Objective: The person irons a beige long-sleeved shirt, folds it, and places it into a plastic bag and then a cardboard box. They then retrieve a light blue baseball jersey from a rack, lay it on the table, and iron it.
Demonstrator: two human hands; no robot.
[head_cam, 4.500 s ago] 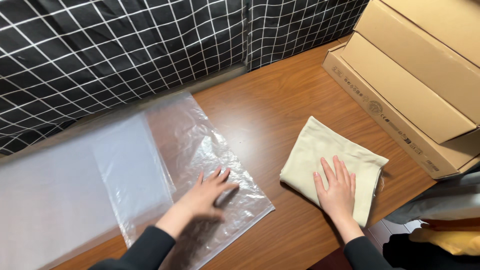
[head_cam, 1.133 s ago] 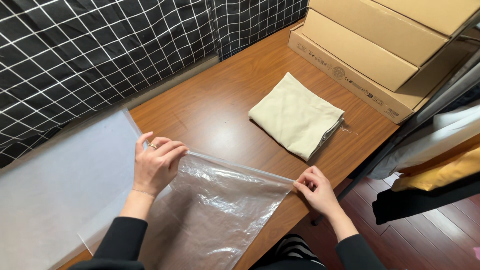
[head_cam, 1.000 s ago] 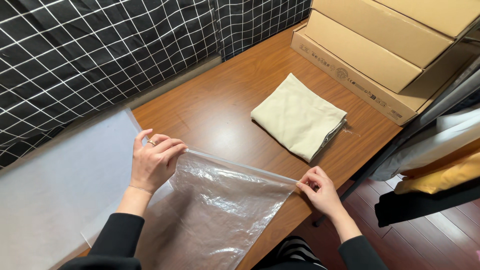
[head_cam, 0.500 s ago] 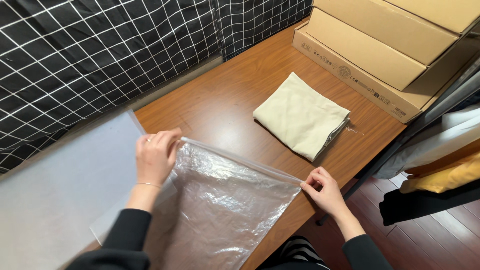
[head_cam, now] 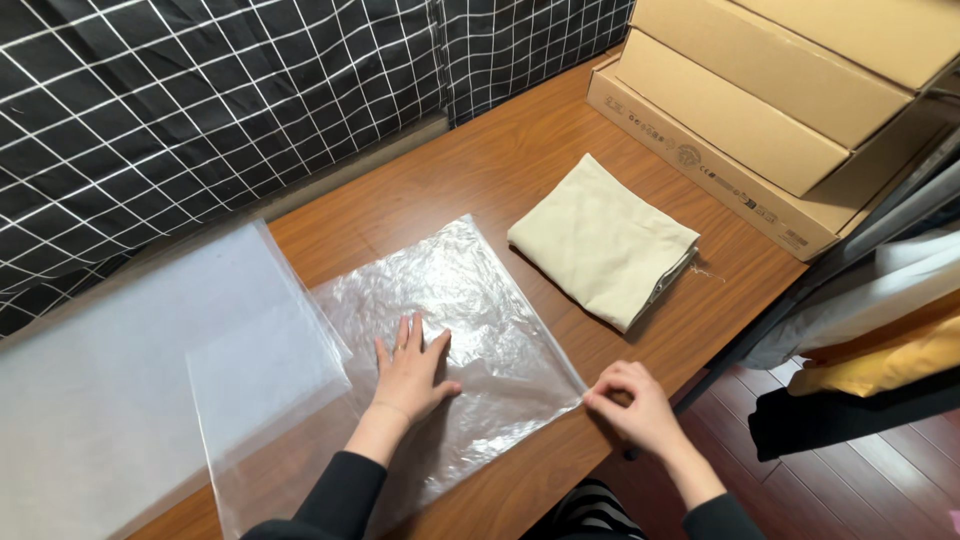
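Observation:
A crinkled clear plastic bag (head_cam: 470, 320) lies flat on the wooden table (head_cam: 500, 170). My left hand (head_cam: 410, 370) rests palm down on the middle of the bag, fingers spread. My right hand (head_cam: 630, 400) pinches the bag's near right corner at the table's front edge. A folded cream cloth (head_cam: 605, 240) lies on the table just to the right of the bag, apart from both hands.
A stack of frosted plastic bags (head_cam: 130, 370) lies to the left, partly over the crinkled bag. Long cardboard boxes (head_cam: 740, 110) are stacked at the back right. A black grid-patterned fabric (head_cam: 200, 90) hangs behind the table. Hanging clothes (head_cam: 880, 340) sit at the right.
The bag was lifted and held open by both hands; now it lies flat on the table, my left hand pressing it down and my right hand at its corner.

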